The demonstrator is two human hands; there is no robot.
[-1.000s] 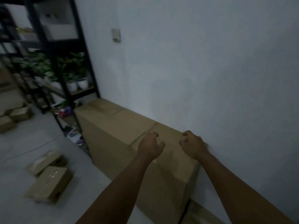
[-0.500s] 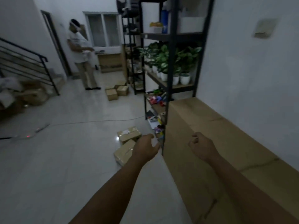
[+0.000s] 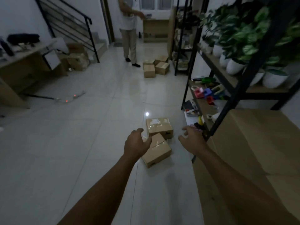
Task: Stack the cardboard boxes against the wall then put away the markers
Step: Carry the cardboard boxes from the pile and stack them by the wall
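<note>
Both hands have swung off the big box by the wall and now reach out over the floor toward two small boxes.

Left hand [image 3: 137, 144] hangs with fingers spread and holding nothing, in front of the near small box [image 3: 156, 151], which lies tilted on the floor tiles [image 3: 81, 143]; whether it touches the box I cannot tell. Right hand [image 3: 192, 140] is also spread and bare, beside the far small box [image 3: 159, 127], which sits just behind the near one. Big box [image 3: 253, 143] stands along the right, next to a black shelf rack [image 3: 227, 111] with potted plants [image 3: 235, 65] and coloured items on its lower shelf. More boxes [image 3: 155, 66] lie farther off near a standing person [image 3: 129, 30]. A table [image 3: 24, 67] stands at the left by the stairs [image 3: 68, 21]. No markers can be made out.
</note>
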